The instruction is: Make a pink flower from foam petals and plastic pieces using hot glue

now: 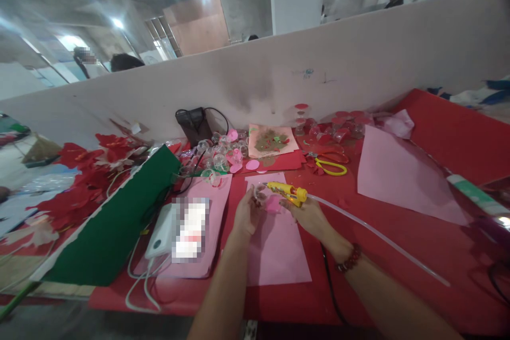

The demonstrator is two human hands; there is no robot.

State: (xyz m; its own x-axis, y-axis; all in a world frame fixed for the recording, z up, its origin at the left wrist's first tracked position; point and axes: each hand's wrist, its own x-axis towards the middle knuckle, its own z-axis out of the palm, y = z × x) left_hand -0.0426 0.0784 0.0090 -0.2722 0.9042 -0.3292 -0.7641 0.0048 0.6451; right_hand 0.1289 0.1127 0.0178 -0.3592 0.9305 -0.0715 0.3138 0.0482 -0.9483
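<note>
The glue gun [285,190] is loud yellow, its glue stick [378,231] milky and translucent, the little cup [260,192] clear. Red covers the tabletop [398,210] under a pale pink sheet [279,263]; the disc [273,203] looks hotter pink. Over there, the upright board [107,234] is deep green, the scissors' handles [324,162] yellow and orange-red.

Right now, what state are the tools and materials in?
Yellow plastic glue gun: held in right grip.
Long translucent glue stick: inserted, protruding behind.
Clear round plastic cup: held in left grip.
Yellow-handled scissors: lying down, blades unclear.
White rectangular device: plugged in.
Central pink paper sheet: lying flat.
</note>
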